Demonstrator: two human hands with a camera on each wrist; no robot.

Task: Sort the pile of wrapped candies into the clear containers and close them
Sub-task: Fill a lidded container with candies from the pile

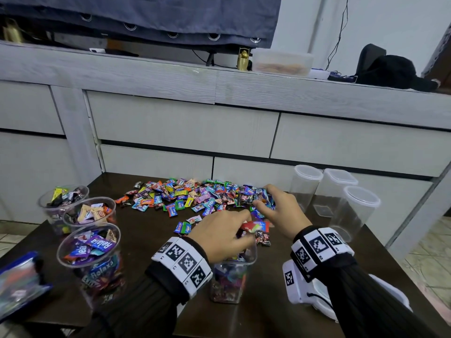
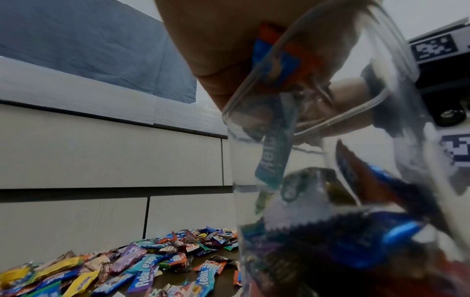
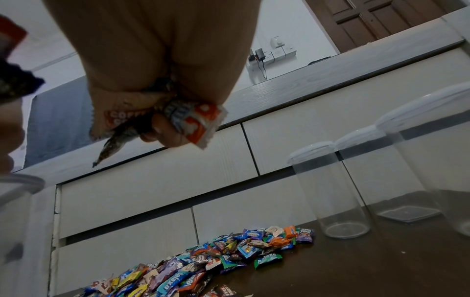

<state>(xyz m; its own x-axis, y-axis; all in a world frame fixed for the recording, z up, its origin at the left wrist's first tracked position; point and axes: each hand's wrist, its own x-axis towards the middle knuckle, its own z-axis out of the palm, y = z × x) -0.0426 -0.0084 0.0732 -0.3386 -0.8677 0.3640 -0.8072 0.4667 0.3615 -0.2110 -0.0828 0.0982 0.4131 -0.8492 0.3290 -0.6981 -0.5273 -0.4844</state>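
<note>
Left hand (image 1: 220, 236): hovers over the open square container (image 1: 231, 280), fingers curled round a red-wrapped candy (image 1: 256, 226) right above its mouth.
Square container: stands at the near edge of the dark tabletop (image 1: 146, 242), partly filled with mixed wrappers.
Right hand (image 1: 280, 211): reaches into the right end of the candy pile (image 1: 192, 195), fingers closed on a bunch of candies; an orange-and-white wrapper (image 3: 195, 120) sticks out of the grip.
Filled cups (image 1: 89, 242): three clear ones at the left, holding sorted candies, no lids.
Lidded containers (image 1: 351, 208): three clear ones at the right, with no candies inside.
</note>
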